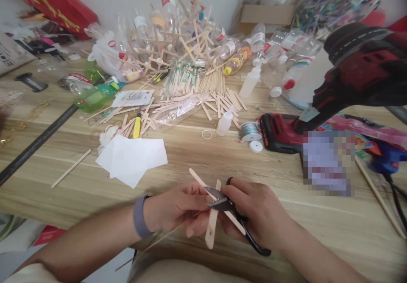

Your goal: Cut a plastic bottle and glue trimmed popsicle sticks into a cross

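Observation:
Two wooden craft sticks (pixel 210 232) cross each other in an X in front of me, at the table's near edge. My left hand (pixel 187 204) pinches them near the crossing. A long thin wooden skewer (pixel 149 245) runs down and left from under that hand. With my right hand (pixel 257 208) I grip black-handled scissors (pixel 221 204), fingers closed round the handles. The scissor blades are parted and lie over the crossing of the sticks. Whether anything sits between the blades is too small to tell.
White paper sheets (pixel 133 160) and a loose stick (pixel 71 168) lie to the left. A cordless drill (pixel 282 132), wire spool (pixel 250 131) and small glue bottle (pixel 224 121) stand ahead and right. Piled sticks (pixel 213 79) and plastic bottles (pixel 229 47) fill the back. A dark rod (pixel 41 141) crosses the left.

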### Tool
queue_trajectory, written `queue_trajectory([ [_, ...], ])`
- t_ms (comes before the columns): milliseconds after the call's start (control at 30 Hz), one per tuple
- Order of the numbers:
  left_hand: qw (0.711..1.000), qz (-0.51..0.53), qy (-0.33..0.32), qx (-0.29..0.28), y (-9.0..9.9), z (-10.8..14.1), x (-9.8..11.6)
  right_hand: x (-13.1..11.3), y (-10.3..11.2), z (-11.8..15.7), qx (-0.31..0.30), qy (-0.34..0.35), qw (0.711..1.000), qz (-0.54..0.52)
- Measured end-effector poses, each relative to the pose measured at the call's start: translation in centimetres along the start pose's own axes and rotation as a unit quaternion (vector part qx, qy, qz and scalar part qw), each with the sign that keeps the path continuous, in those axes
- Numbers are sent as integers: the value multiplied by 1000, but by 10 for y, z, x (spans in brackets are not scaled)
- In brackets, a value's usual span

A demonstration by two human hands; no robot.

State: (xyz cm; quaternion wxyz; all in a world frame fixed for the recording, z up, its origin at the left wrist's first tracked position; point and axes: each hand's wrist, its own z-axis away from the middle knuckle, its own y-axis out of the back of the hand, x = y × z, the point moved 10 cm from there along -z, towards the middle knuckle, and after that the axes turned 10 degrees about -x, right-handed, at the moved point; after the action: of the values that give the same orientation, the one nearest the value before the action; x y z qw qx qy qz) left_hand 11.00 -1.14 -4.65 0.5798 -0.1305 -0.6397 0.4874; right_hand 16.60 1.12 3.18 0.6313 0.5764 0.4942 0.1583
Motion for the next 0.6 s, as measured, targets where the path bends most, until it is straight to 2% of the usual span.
queue_trajectory([
  [267,1000,17,1,-3,-5,-1,2,-4,6,1,16,11,1000,19],
  [467,999,15,5,-33,-9,-1,-1,-9,5,4,34,30,999,30],
  [600,1000,19,-17,-5,-5,1,5,-2,13,5,66,10,997,28],
])
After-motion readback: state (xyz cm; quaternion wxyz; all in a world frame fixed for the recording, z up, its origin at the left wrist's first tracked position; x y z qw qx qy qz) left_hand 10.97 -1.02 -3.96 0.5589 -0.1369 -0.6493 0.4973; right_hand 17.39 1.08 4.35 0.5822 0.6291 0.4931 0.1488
